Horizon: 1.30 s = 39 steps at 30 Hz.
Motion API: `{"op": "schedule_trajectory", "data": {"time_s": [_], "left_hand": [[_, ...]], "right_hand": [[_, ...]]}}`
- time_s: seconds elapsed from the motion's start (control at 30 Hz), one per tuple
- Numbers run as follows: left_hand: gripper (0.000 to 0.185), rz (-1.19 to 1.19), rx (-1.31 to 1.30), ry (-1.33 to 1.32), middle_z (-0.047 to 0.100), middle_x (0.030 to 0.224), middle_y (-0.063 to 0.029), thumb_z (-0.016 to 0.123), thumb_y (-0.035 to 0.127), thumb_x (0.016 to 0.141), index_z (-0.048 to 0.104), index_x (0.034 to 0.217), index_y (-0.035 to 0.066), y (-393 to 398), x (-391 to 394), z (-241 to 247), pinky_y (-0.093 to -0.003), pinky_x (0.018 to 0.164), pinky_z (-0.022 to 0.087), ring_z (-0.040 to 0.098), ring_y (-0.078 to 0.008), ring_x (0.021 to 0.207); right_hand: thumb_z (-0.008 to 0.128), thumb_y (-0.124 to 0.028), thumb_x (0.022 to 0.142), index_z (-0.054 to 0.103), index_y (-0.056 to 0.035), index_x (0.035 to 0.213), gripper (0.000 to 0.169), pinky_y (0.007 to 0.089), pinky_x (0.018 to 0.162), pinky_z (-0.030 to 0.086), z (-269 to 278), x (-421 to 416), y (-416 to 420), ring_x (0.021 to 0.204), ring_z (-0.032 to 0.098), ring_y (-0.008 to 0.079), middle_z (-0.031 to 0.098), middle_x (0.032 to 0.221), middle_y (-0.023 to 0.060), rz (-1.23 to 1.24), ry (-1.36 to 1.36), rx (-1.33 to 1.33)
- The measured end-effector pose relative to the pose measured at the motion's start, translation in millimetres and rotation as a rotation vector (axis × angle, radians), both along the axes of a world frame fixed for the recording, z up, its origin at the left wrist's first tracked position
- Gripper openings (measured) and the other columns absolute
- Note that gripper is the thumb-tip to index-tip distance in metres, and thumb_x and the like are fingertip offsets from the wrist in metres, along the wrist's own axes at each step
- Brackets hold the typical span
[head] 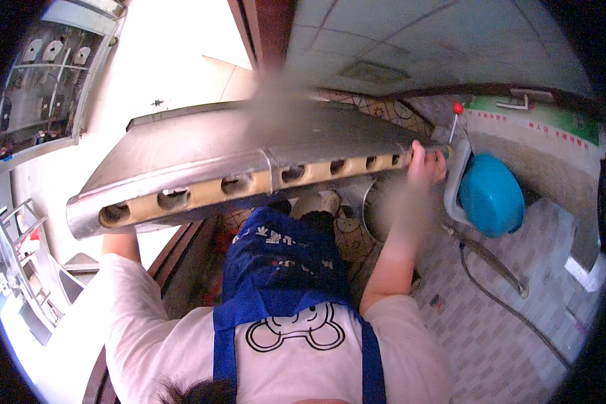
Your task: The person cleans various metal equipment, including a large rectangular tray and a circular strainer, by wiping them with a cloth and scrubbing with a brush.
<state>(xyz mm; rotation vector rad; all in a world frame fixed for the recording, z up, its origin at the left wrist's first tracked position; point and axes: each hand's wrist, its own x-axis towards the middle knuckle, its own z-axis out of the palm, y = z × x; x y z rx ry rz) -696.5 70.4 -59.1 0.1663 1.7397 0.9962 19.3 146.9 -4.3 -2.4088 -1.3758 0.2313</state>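
A long stainless steel panel (202, 136) with a rounded front edge spans the view before my body, tilted, its left end nearer. Along that edge runs a tan strip (202, 193) with several round holes. My right hand (426, 164) grips the panel's right end, fingers curled over the edge. My left hand is hidden beneath the panel's left end, where only the forearm shows, so its hold cannot be seen. I wear a blue apron (288, 257) over a light T-shirt. Part of the panel's far side is blurred by a smudge.
At right, a turquoise plastic basin (491, 196) leans beside a grey rim. A hose (510, 308) crosses the tiled surface. A round metal vessel (369, 209) stands below the panel. A dark red door frame (270, 35) rises ahead; a metal rack (28, 232) stands left.
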Motion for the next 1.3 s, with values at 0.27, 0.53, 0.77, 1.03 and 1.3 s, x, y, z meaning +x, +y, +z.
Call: {"op": "schedule_trajectory", "data": {"time_s": [0.27,0.53,0.77,1.03,1.3], "left_hand": [[0.068,0.051,-0.102,-0.061,0.06,0.119,-0.0131,0.046,0.057,0.092,0.049,0.13,0.0,-28,-28,-47,-0.0366,0.084,0.048,0.059,-0.026,0.105],[0.068,-0.003,-0.098,-0.141,0.06,0.119,-0.0131,0.046,0.056,0.093,0.049,0.131,0.0,9,-33,-98,-0.0363,0.084,0.049,0.059,-0.0264,0.106],[0.068,-0.091,-0.038,-0.159,0.06,0.12,-0.0131,0.046,0.056,0.093,0.048,0.131,0.0,61,-13,-113,-0.0361,0.083,0.049,0.059,-0.0267,0.106],[0.068,-0.266,-0.01,-0.116,0.06,0.12,-0.013,0.046,0.056,0.093,0.048,0.132,0.0,95,9,-105,-0.0357,0.083,0.049,0.059,-0.027,0.107],[0.068,-0.35,0.132,-0.012,0.059,0.121,-0.013,0.046,0.055,0.093,0.047,0.132,-0.001,23,9,-89,-0.0354,0.083,0.049,0.059,-0.0273,0.107]], "right_hand": [[0.064,-0.037,0.08,0.064,-0.0046,0.094,0.036,0.0468,0.101,0.029,-1,-18,-27,0.123,0.035,0.0323,0.058,0.108,0.0175,0.126,-0.437,0.101],[0.057,-0.047,0.087,0.063,0.0044,0.11,0.056,0.0399,0.106,0.026,59,-61,20,0.128,0.028,0.0334,0.035,0.139,0.0241,-0.117,-0.111,0.094],[0.042,-0.056,0.091,0.066,0.0022,0.108,0.065,0.0453,0.11,0.018,43,-45,56,0.131,0.03,0.038,0.047,0.133,0.024,-0.048,-0.267,0.004],[0.056,-0.041,0.09,0.055,-0.0006,0.117,0.048,0.047,0.105,0.032,61,-35,18,0.128,0.035,0.0379,0.041,0.137,0.0197,0.157,-0.226,0.202],[0.066,-0.023,0.085,0.056,-0.0034,0.116,0.038,0.0407,0.087,0.048,-44,85,-187,0.102,0.06,0.0311,0.061,0.112,0.0159,-0.229,0.145,-0.145]]}}
